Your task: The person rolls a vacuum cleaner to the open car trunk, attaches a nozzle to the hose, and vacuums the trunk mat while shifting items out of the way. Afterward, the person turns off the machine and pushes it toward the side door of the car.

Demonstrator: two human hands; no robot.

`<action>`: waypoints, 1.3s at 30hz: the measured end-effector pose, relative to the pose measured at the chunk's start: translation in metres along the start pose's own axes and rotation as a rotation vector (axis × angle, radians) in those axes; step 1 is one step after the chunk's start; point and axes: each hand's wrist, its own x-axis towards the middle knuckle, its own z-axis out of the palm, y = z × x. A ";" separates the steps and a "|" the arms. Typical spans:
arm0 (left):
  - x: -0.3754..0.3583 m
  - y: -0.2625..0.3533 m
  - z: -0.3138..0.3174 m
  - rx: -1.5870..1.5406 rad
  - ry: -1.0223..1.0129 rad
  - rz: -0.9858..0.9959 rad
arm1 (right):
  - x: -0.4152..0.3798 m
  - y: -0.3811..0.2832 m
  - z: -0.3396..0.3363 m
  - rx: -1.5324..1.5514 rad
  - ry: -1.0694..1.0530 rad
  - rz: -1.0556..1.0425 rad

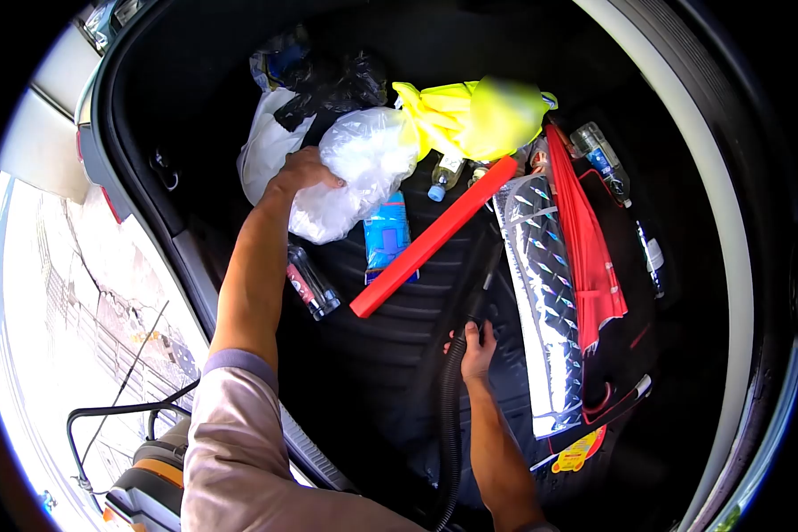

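Note:
My left hand (pixel 310 170) reaches into a car boot and is closed on a translucent white plastic bag (pixel 359 164); its fingertips are partly hidden. Beside it lies an opaque white bag (pixel 273 142), with a black plastic bag (pixel 341 87) behind. A blue packet (pixel 387 232) lies near the translucent bag, and a bottle of dark liquid (pixel 311 282) rests below my left wrist. My right hand (pixel 475 350) is wrapped round a black vacuum cleaner hose (pixel 449 417), near its handle end. The dark nozzle (pixel 491 273) points up into the boot.
A long red box (pixel 434 238) lies diagonally across the mat. To the right are a folded silver sunshade (pixel 543 306), a red umbrella (pixel 585 239) and a clear bottle (pixel 601 161). Yellow fabric (pixel 470 115) lies at the back. An orange-and-black machine (pixel 151 474) stands outside.

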 end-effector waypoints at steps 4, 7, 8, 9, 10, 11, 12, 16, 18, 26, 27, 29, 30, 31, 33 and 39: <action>-0.003 -0.004 0.004 -0.021 0.052 0.032 | 0.000 -0.005 -0.001 -0.013 0.014 -0.009; -0.031 0.000 0.005 -0.123 0.092 -0.035 | -0.001 -0.007 0.002 0.001 0.021 -0.005; -0.045 0.004 0.002 -0.218 0.114 -0.002 | -0.002 -0.008 0.002 -0.015 0.023 -0.009; -0.063 0.012 -0.006 -0.311 0.135 0.033 | -0.002 -0.009 0.003 -0.028 0.026 -0.015; -0.098 0.046 -0.028 -0.310 0.137 0.092 | -0.001 -0.008 0.002 -0.028 0.031 -0.020; -0.109 0.057 -0.035 -0.313 0.134 0.095 | 0.000 -0.004 0.000 -0.032 0.029 -0.013; -0.115 0.064 -0.038 -0.405 0.106 0.182 | 0.001 -0.002 -0.001 -0.034 0.028 -0.006; -0.110 0.143 -0.077 -0.156 0.190 0.351 | -0.001 -0.006 -0.001 -0.039 0.016 -0.014; -0.050 0.180 -0.073 -0.082 0.315 0.605 | -0.001 -0.006 0.000 0.009 0.003 0.003; 0.046 0.316 -0.036 0.055 0.639 0.428 | -0.002 -0.005 -0.002 0.000 -0.002 0.020; 0.043 0.308 -0.024 0.035 0.540 0.397 | -0.001 -0.006 -0.001 0.004 -0.004 0.026; 0.003 0.270 0.014 -0.053 0.741 0.429 | 0.000 -0.004 -0.001 -0.011 -0.020 0.001; -0.024 0.247 0.037 -0.204 0.703 0.440 | 0.002 -0.003 0.000 0.023 -0.013 0.003; -0.059 0.225 0.058 -0.212 0.716 0.401 | -0.001 -0.003 0.000 0.053 -0.005 0.020; -0.132 0.180 0.097 -0.381 0.735 0.429 | -0.001 -0.007 0.002 0.036 -0.023 0.020; -0.217 0.089 0.140 -0.142 0.353 0.062 | 0.004 -0.005 0.002 -0.054 0.014 0.000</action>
